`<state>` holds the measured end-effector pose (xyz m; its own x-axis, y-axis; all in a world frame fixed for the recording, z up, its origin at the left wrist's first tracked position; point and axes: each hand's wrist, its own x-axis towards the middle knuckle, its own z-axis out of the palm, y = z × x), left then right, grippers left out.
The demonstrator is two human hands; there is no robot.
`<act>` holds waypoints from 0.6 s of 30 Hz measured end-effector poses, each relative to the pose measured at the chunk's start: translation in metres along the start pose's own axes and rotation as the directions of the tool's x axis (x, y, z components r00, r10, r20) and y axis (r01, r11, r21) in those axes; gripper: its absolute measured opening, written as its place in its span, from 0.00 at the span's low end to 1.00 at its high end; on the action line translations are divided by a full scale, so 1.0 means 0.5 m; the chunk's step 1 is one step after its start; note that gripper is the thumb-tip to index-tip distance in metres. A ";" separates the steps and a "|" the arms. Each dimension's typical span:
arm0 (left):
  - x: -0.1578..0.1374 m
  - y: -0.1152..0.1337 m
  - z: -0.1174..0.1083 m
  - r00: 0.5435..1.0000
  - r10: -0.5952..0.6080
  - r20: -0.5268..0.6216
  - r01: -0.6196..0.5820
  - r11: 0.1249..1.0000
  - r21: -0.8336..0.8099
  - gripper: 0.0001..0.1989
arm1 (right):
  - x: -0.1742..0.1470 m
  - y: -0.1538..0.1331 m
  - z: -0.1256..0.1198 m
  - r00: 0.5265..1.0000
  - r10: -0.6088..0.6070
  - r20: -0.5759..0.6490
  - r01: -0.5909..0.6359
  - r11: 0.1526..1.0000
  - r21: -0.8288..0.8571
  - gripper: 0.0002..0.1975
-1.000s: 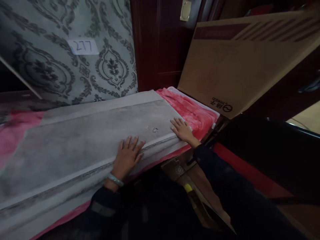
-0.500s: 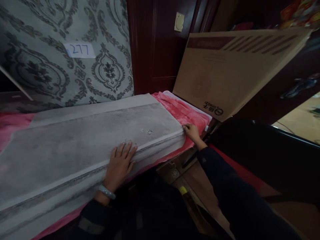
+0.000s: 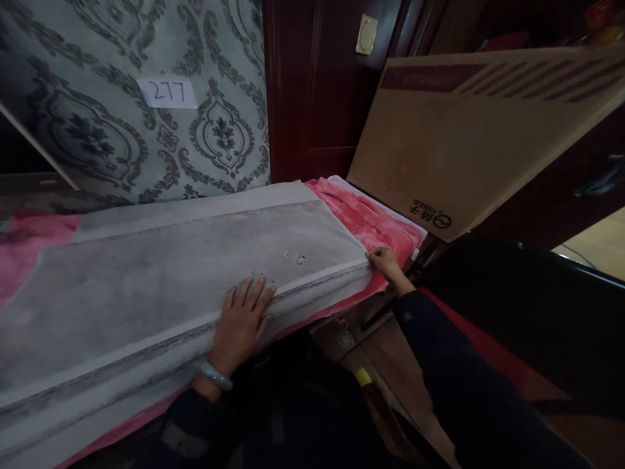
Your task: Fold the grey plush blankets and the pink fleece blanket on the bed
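A long grey plush cloth [image 3: 161,273], folded in layers with pale edges, lies across the surface before me. My left hand [image 3: 241,319] rests flat on its front edge, fingers spread, with a bracelet on the wrist. Just past those fingertips, a small swirl mark [image 3: 299,259] shows on the pile. At the cloth's right front corner, my right hand [image 3: 384,262] pinches the edge between thumb and fingers. Beneath and beyond the grey cloth lies a pink-red plush cloth [image 3: 361,212], showing at the right end, along the front and at the far left.
A large cardboard box [image 3: 469,137] leans at the back right. Patterned wallpaper [image 3: 219,137] with a paper label [image 3: 168,93] reading 277 and a dark red door [image 3: 317,85] stand behind. A black surface [image 3: 527,306] is at the right; a yellow-tipped object [image 3: 364,376] is below.
The view has shifted slightly, so everything appears a little further right. Both hands keep their places on the grey cloth, the left flat and the right pinching the corner.
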<state>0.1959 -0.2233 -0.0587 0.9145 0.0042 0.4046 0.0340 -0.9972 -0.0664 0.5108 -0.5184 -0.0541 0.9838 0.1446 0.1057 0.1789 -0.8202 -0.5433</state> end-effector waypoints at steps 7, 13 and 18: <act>-0.002 0.006 0.003 1.000 -0.015 0.012 0.015 0.999 -0.042 0.26 | -0.036 -0.061 -0.007 0.960 -0.266 -0.089 0.253 0.958 -0.138 0.20; -0.013 0.016 -0.023 0.992 -0.050 0.113 0.059 0.995 -0.076 0.28 | -0.112 -0.108 0.071 0.805 -0.584 0.108 0.588 0.759 -0.281 0.29; -0.080 -0.049 -0.082 0.926 -0.327 0.186 0.329 0.944 0.021 0.28 | -0.116 -0.056 0.110 0.763 -0.643 0.071 0.631 0.716 -0.298 0.32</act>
<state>0.1419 -0.2019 -0.0361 0.9111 0.3442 0.2267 0.3417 -0.9384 0.0512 0.4493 -0.4735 -0.0909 0.6359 0.6769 0.3706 0.7468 -0.6608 -0.0744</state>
